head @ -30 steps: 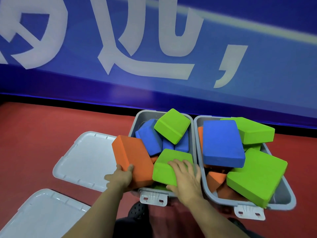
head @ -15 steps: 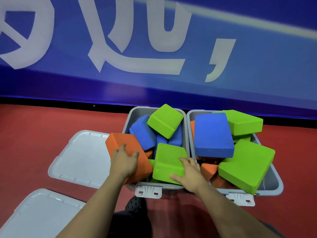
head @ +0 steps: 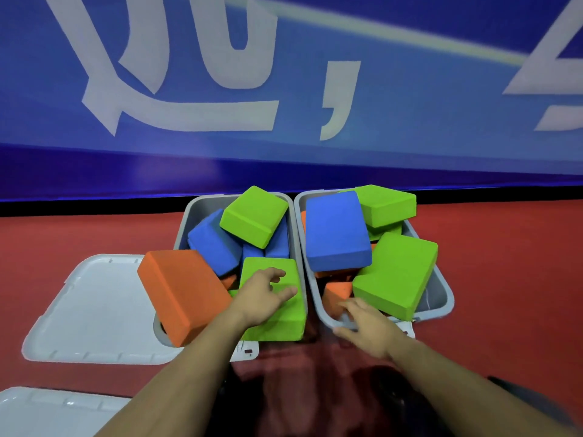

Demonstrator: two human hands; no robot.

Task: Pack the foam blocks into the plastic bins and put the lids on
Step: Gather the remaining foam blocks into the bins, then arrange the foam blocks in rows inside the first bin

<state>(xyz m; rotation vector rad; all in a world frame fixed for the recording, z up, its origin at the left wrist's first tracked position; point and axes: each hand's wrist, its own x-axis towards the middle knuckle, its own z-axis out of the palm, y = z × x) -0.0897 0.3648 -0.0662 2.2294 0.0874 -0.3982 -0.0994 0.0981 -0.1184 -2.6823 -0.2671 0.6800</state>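
Observation:
Two grey plastic bins stand side by side, the left bin (head: pixel 186 216) and the right bin (head: pixel 441 294), both heaped with foam blocks above their rims. An orange block (head: pixel 183 294) leans out over the left bin's near left corner. My left hand (head: pixel 262 294) rests with spread fingers on a green block (head: pixel 280 320) at the front of the left bin. My right hand (head: pixel 369 326) holds the near rim of the right bin, thumb outside and fingers over the edge, beside a small orange block (head: pixel 336 293). A blue block (head: pixel 336 231) and a large green block (head: pixel 397 275) lie on top of the right bin.
One white lid (head: pixel 94 310) lies flat on the red floor left of the bins. A second lid (head: pixel 47 411) shows at the bottom left corner. A blue wall with white lettering runs just behind the bins. Latch tabs hang at the bins' near ends.
My left hand left the orange block and moved right onto the front green block. My right hand left that green block and moved right to the right bin's near rim.

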